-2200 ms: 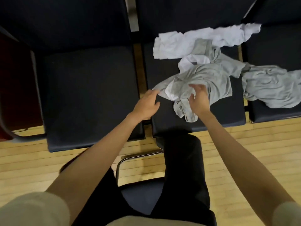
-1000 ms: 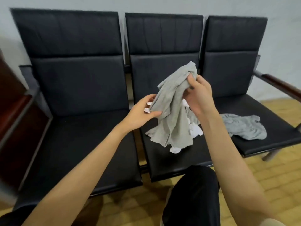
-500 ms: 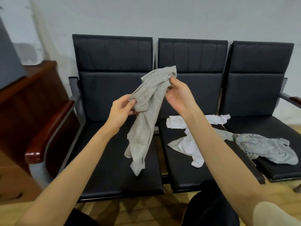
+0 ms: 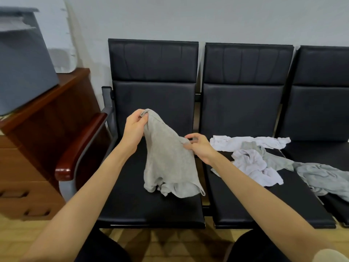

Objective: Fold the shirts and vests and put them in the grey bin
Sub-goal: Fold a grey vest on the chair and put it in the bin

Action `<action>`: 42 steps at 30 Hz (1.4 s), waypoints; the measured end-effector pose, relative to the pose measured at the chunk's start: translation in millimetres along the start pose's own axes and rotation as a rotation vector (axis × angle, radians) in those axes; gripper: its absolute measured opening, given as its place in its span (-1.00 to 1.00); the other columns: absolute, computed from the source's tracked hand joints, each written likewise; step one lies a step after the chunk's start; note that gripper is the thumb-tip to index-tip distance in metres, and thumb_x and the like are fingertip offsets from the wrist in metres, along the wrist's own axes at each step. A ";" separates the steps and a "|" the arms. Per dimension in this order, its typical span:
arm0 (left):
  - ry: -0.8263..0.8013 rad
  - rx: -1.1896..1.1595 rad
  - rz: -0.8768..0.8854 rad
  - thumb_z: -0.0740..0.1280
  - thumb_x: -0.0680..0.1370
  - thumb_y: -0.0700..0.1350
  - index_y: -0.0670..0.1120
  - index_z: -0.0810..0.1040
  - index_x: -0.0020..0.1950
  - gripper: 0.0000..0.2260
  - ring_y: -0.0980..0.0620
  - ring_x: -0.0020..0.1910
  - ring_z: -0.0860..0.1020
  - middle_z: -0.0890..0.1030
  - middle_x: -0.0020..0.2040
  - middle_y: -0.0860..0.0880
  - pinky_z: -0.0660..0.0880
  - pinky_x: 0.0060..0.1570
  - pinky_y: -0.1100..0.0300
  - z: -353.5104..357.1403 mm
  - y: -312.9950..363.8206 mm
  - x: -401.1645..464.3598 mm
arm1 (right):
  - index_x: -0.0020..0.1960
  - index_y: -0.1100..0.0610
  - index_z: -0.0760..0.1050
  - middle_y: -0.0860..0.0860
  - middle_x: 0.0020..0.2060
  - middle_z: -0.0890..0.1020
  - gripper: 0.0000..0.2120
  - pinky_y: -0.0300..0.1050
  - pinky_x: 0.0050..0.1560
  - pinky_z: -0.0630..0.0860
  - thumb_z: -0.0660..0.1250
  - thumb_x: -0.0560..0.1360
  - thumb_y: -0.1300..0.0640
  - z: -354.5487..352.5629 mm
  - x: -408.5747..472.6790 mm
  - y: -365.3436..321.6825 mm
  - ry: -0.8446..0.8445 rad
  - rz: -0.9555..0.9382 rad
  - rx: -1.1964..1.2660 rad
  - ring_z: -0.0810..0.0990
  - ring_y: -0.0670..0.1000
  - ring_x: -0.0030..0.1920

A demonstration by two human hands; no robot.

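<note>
- grey vest (image 4: 168, 159) hangs over the left seat (image 4: 143, 208) of the black bench
- left hand (image 4: 135, 127) grips its top corner
- right hand (image 4: 198, 146) pinches its right edge

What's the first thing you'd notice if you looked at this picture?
A crumpled grey cotton garment is held up in the middle, the left hand gripping its top corner and the right hand pinching its edge, over the leftmost black padded seat. More white and grey clothes lie heaped on the seats to the right.
</note>
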State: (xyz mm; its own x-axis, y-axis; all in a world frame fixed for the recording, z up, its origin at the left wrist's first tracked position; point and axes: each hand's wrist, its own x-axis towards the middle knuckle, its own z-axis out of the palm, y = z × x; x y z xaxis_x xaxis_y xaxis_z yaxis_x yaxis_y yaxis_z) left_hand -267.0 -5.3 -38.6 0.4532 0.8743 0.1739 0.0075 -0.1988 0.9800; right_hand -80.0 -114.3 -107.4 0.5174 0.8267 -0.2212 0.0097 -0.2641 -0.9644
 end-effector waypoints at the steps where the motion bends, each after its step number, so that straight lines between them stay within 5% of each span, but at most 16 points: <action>1: -0.005 0.001 0.001 0.16 0.65 -0.16 -0.06 0.54 -0.04 -0.82 -0.07 0.00 0.56 0.58 -0.03 -0.11 0.54 0.00 0.00 1.2 1.6 1.0 | 0.22 0.14 0.46 0.18 0.13 0.56 -0.64 -0.05 0.00 0.57 0.38 0.47 0.37 0.1 1.5 2.2 0.014 -0.004 -0.031 0.57 0.12 0.13; 9: -0.097 -0.158 -0.179 0.16 0.67 -0.16 -0.22 0.46 0.06 -0.85 -0.05 -0.03 0.66 0.60 0.03 -0.17 0.63 -0.17 0.09 8.7 4.6 8.8 | 0.15 0.12 0.48 0.09 0.05 0.58 -0.65 -0.19 -0.05 0.57 0.43 0.41 0.32 10.5 -17.9 -15.9 -0.166 -0.287 -0.219 0.62 0.05 0.02; 12: -0.104 -0.318 -0.221 0.14 0.67 -0.18 -0.27 0.43 0.13 -0.83 -0.10 0.05 0.65 0.57 0.12 -0.23 0.63 -0.10 0.08 11.7 11.6 6.6 | 0.11 0.08 0.40 0.00 0.00 0.56 -0.54 -0.22 -0.09 0.55 0.55 0.34 0.07 21.5 -24.2 -12.9 -0.218 -0.385 -0.419 0.57 -0.04 -0.02; 15: -0.097 -0.479 -0.232 0.13 0.68 -0.21 -0.30 0.44 0.13 -0.82 -0.09 0.05 0.64 0.59 0.10 -0.24 0.63 -0.05 0.10 13.3 20.5 4.2 | 0.00 0.10 0.32 -0.01 -0.11 0.47 -0.44 -0.24 -0.18 0.48 0.59 0.25 -0.07 38.3 -27.9 1.1 0.061 -0.582 -0.454 0.46 -0.09 -0.17; 20: -0.069 -0.581 -0.199 0.12 0.67 -0.24 -0.33 0.44 0.13 -0.81 -0.07 0.03 0.65 0.60 0.07 -0.24 0.62 0.00 0.09 16.2 27.7 5.0 | -0.17 0.09 0.29 -0.04 -0.29 0.37 -0.62 -0.16 -0.32 0.42 0.47 0.37 -0.06 60.5 -35.3 18.6 0.379 -0.815 -0.402 0.36 -0.07 -0.31; 25: -0.038 -0.600 -0.186 0.13 0.67 -0.23 -0.31 0.44 0.16 -0.82 -0.12 0.13 0.60 0.55 0.17 -0.26 0.61 0.05 0.05 19.4 32.5 6.7 | 0.01 0.10 0.31 -0.03 -0.09 0.39 -0.53 -0.16 -0.34 0.47 0.48 0.36 -0.14 67.2 -18.5 28.6 0.426 -0.566 -0.581 0.43 -0.06 -0.18; 31: 0.020 -0.538 -0.191 0.14 0.67 -0.20 -0.25 0.46 0.09 -0.85 -0.13 0.15 0.59 0.54 0.19 -0.25 0.60 0.08 0.01 13.4 26.0 13.8 | 0.09 0.11 0.26 0.08 0.02 0.46 -0.69 0.03 -0.18 0.53 0.35 0.47 0.18 37.8 1.4 25.4 0.275 -0.270 -0.492 0.53 0.06 -0.13; 34: 0.052 -0.335 -0.198 0.17 0.67 -0.16 -0.30 0.45 0.19 -0.77 -0.11 0.13 0.60 0.55 0.20 -0.25 0.63 -0.04 0.08 3.5 14.8 22.0 | 0.10 0.22 0.33 0.06 -0.14 0.46 -0.72 -0.14 -0.26 0.38 0.33 0.44 0.24 14.0 6.2 22.9 0.040 0.070 -0.361 0.47 0.00 -0.19; 37: 0.109 -0.180 -0.217 0.22 0.65 -0.12 -0.21 0.47 0.05 -0.85 -0.13 0.13 0.60 0.53 0.19 -0.26 0.62 -0.21 0.16 -4.4 0.2 31.0 | -0.14 0.16 0.40 0.00 -0.36 0.45 -0.89 -0.25 -0.37 0.27 0.24 0.41 0.34 -12.2 -2.0 14.5 -0.350 0.458 -0.050 0.40 -0.09 -0.38; 39: 0.141 -0.088 -0.226 0.24 0.64 -0.11 -0.15 0.45 -0.05 -0.86 -0.14 0.13 0.59 0.52 0.11 -0.24 0.60 -0.22 0.17 -7.3 -9.0 34.1 | -0.21 0.12 0.42 -0.02 -0.34 0.51 -0.87 -0.27 -0.38 0.20 0.25 0.44 0.33 -23.6 -7.1 12.7 -0.530 0.527 0.032 0.39 -0.11 -0.38; 42: 0.187 -0.041 -0.257 0.25 0.63 -0.11 -0.13 0.42 -0.14 -0.83 -0.10 0.08 0.59 0.51 -0.05 -0.14 0.58 -0.20 0.16 -11.9 -22.5 39.0 | -0.02 0.13 0.60 0.00 -0.16 0.65 -0.91 -0.26 -0.17 0.44 0.39 0.48 0.15 -30.0 -12.5 12.3 -0.561 0.502 0.220 0.56 -0.09 -0.19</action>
State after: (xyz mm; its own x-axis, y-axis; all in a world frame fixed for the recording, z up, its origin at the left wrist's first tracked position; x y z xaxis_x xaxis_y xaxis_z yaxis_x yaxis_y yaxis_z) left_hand -260.1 38.6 -52.7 0.2696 0.9605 -0.0685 0.0629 0.0534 0.9966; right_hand -60.7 -142.8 -112.2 -0.0950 0.7772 -0.6221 -0.3114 -0.6168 -0.7230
